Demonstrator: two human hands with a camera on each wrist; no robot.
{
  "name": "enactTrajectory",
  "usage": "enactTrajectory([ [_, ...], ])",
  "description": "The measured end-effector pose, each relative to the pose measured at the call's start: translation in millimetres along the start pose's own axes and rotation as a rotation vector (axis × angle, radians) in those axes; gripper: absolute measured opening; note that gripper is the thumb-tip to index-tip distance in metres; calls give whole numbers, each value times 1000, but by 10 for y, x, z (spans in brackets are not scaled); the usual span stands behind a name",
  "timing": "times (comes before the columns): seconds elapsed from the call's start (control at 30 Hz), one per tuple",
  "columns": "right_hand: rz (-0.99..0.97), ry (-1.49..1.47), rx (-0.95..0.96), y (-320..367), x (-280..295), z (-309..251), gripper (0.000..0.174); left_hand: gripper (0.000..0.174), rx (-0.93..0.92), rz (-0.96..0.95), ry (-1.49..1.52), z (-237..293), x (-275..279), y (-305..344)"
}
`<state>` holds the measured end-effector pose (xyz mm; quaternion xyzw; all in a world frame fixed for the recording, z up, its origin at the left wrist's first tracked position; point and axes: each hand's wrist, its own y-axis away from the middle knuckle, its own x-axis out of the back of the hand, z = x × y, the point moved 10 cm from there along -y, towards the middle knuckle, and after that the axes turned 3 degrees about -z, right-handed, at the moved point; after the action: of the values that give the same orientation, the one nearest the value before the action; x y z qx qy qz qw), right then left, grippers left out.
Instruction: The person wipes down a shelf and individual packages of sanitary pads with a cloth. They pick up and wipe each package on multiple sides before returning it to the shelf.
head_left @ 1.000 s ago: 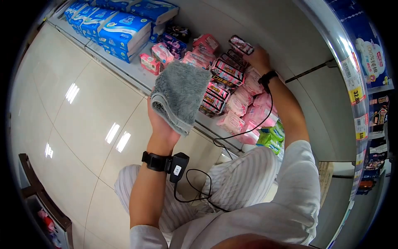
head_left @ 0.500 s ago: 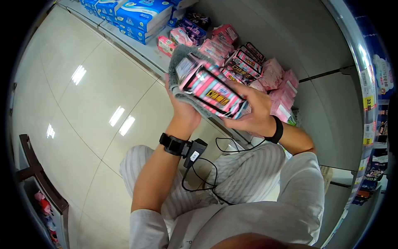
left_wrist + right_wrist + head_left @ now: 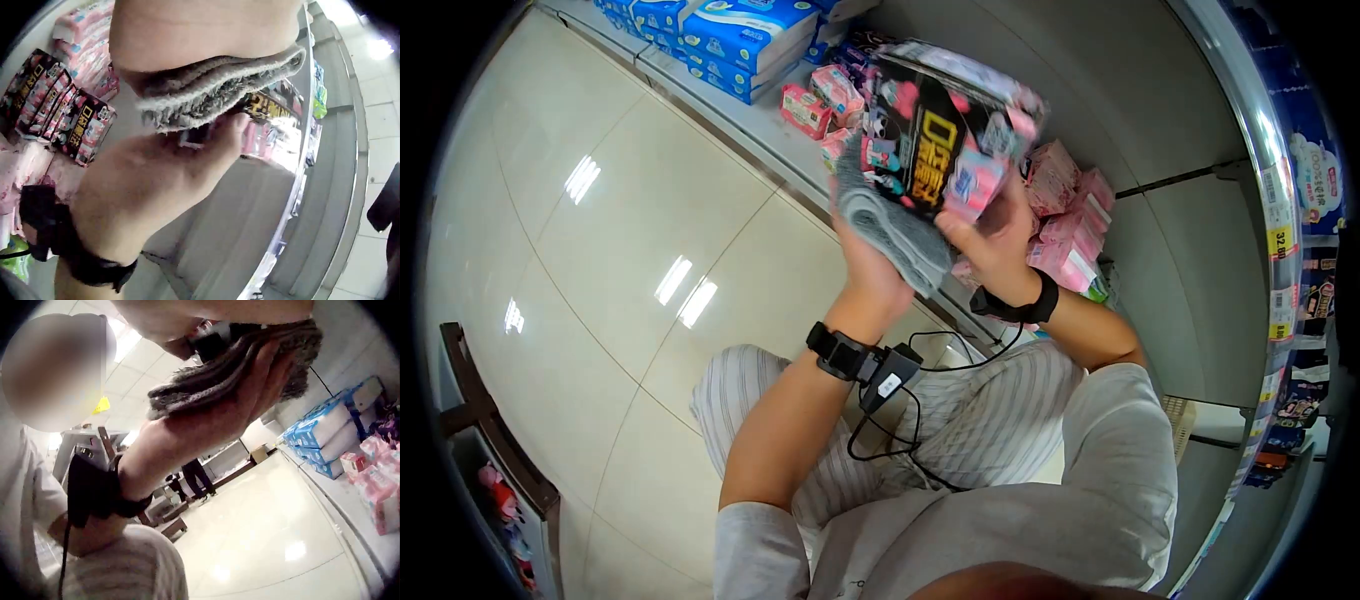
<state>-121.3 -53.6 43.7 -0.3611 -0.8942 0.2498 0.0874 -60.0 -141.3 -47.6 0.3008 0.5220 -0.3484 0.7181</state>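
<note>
A grey plush cloth (image 3: 882, 222), folded into layers, is held by my left hand (image 3: 870, 262), whose fingers lie along its outer side in the right wrist view. My right hand (image 3: 998, 240) grips a black and pink printed package (image 3: 920, 130) with yellow lettering, thumb on its near face. The package tilts above the shelf, its lower left edge against the cloth. In the left wrist view, the cloth (image 3: 219, 87) overlaps part of the package (image 3: 272, 111), and the right thumb shows beside it.
Pink packs (image 3: 1065, 225) sit on the low shelf behind my right hand. Blue tissue packs (image 3: 745, 40) are stacked at the shelf's far left, with small pink packs (image 3: 805, 110) nearby. Similar black packages (image 3: 87, 125) stand on the shelf. A cable hangs between my wrists.
My right hand has brought the package from the back of the shelf to the cloth, then turned it so a broad black face shows. My left hand has shifted right with the cloth.
</note>
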Motion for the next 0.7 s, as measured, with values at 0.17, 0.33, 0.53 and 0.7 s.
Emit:
enactTrajectory([
  [0.17, -355, 369, -583, 350, 80, 578, 55, 69, -15, -39, 30, 240, -135, 11],
  [0.33, -118, 1159, 420, -7, 112, -306, 48, 67, 122, -52, -55, -165, -179, 124],
  [0.53, 21, 1767, 815, -12, -46, -511, 39, 66, 140, -160, 230, -76, -268, 91],
  [0.7, -216, 1647, 1012, 300, -316, -609, 31, 66, 13, 38, 77, 95, -85, 45],
])
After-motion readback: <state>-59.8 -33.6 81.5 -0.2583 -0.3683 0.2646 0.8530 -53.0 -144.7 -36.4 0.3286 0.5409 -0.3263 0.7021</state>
